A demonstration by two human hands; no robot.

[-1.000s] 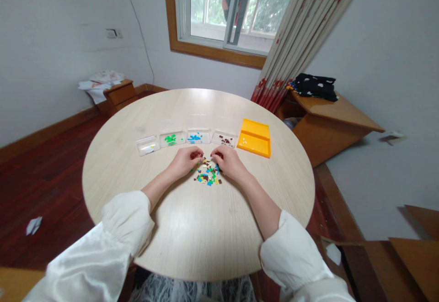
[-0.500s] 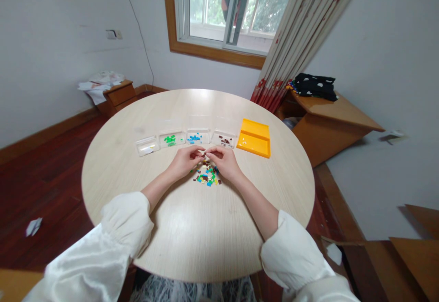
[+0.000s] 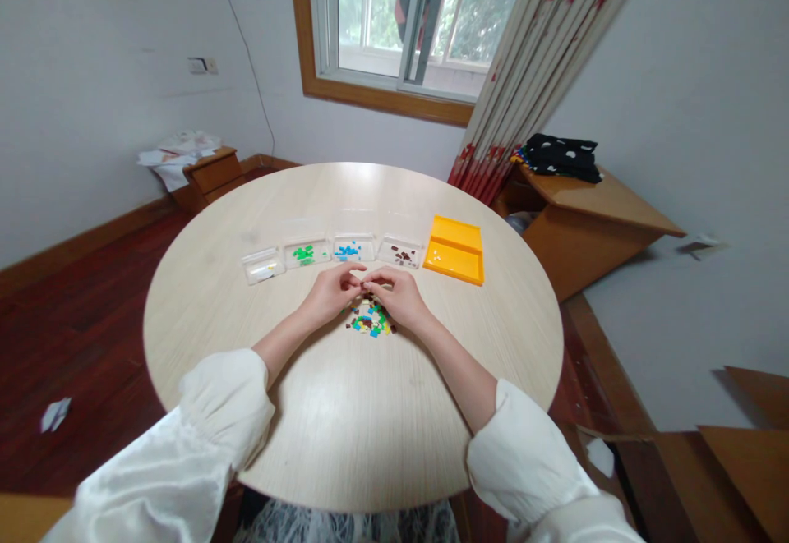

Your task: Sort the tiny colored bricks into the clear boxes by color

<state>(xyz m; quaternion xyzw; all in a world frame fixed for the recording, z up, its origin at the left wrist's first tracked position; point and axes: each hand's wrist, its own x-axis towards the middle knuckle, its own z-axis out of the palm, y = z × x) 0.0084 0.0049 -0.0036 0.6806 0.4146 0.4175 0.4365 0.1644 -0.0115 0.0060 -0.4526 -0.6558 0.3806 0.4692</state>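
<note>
My left hand (image 3: 333, 292) and my right hand (image 3: 400, 295) meet fingertip to fingertip over the far side of a small pile of toy building bricks (image 3: 371, 326). Both are closed in a pinch. A tiny dark spot shows between the fingertips, too small to name. The pile mixes green, blue, yellow, brown and cream pieces, and my hands partly cover its far end. Just beyond stand clear boxes with raised lids: one with a few pale and yellow bits (image 3: 269, 269), one with green bricks (image 3: 303, 255), one with blue bricks (image 3: 348, 250), one with brown bricks (image 3: 403, 255).
An open yellow case (image 3: 456, 270) with a few white pieces lies right of the clear boxes. Everything stands on a round pale wooden table (image 3: 345, 420). Beyond it are a tilted wooden cabinet (image 3: 592, 223) at right and a small drawer unit (image 3: 214, 173) at left.
My fingertips have come closer together, and my right hand has shifted slightly left. A brown piece that showed at the fingertips is now mostly hidden. The whole view has shifted a little.
</note>
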